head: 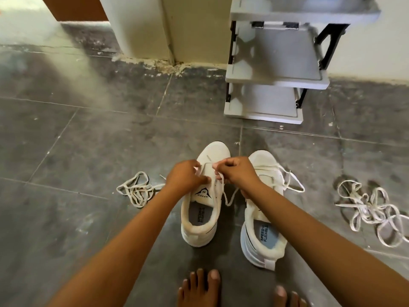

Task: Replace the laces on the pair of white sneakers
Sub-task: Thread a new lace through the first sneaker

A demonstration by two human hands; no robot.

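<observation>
Two white sneakers stand side by side on the dark tiled floor, toes pointing away from me. Both my hands are over the eyelets of the left sneaker (202, 216). My left hand (185, 177) pinches the white lace at the left eyelets. My right hand (236, 172) pinches the other part of that lace (228, 196), whose loose end hangs down between the shoes. The right sneaker (263, 235) has a lace threaded through it, its ends trailing off to the right. A loose lace (137, 189) lies bunched to the left, and a tangle of loose laces (371, 209) lies to the right.
A grey shelf rack (274, 80) with black brackets stands against the wall beyond the shoes. A cream wall corner (155, 29) with chipped paint is at the back. My bare toes (203, 286) show at the bottom edge, just behind the shoes.
</observation>
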